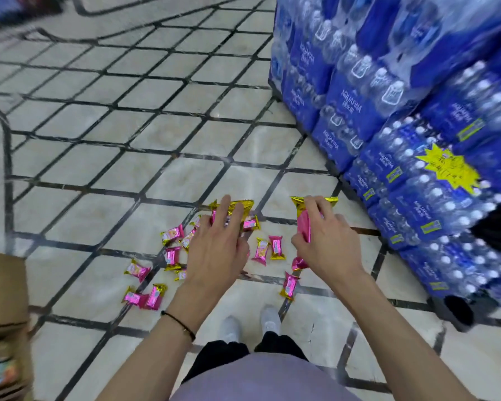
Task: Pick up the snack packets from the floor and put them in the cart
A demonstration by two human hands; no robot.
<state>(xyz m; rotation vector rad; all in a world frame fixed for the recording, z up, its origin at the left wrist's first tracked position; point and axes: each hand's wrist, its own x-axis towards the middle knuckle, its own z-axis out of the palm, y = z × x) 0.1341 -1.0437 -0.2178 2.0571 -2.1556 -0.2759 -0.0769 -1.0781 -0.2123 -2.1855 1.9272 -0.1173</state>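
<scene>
My right hand (327,241) pinches a big pink-and-gold packet (302,224). My left hand (217,244) is spread over another big packet (246,205). Small snack packets (276,247) lie on the floor (99,198), mostly at the left hand's 8 o'clock, so it is nearer.

The left hand (214,253) covers most of a gold-ended packet (245,205) and parts of several small packets (189,238); its thumb is tucked from sight, so a grip cannot be told. The right hand (327,241) hides much of the pink packet (304,227) it holds, and its wrist covers half of one small pink wrapper (298,264). Print on the wrappers is too small to read. The yellow tag (449,169) on the water packs (344,96), far right, is blurred. A cardboard box (3,293) at near left is blurred and cut off
</scene>
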